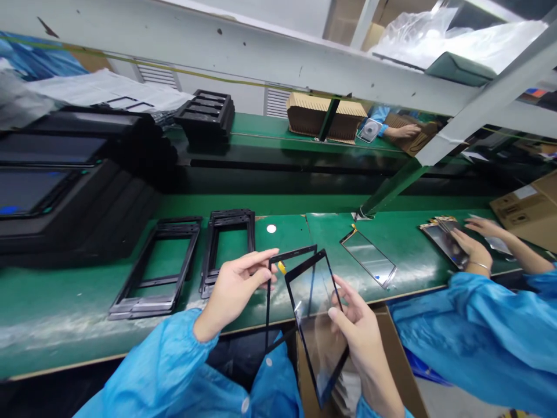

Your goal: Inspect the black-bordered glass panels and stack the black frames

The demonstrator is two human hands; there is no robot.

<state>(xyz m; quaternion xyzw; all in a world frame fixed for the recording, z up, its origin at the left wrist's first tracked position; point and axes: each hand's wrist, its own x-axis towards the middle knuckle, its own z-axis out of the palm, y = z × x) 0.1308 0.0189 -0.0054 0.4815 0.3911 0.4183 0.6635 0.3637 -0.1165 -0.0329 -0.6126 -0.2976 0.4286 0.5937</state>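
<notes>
Between thumb and fingers, my left hand (237,284) pinches a thin black frame (268,307) by its upper left corner. My right hand (359,325) grips a clear glass panel with a black border (311,290) along its right edge. The panel is tilted and overlaps the right part of the frame from my side; I cannot tell whether they touch. A small yellow tab (282,268) shows at the panel's upper left corner. On the green bench past my right hand lies another glass panel (368,256) with a yellow tab.
Two stacks of black frames, a left one (126,307) and a right one (249,232), lie on the bench (78,319). Piled black trays (108,203) stand at far left. A slanted post (391,186) rises behind. At right, a co-worker's hands (478,255) handle several panels. An open carton (398,360) sits below.
</notes>
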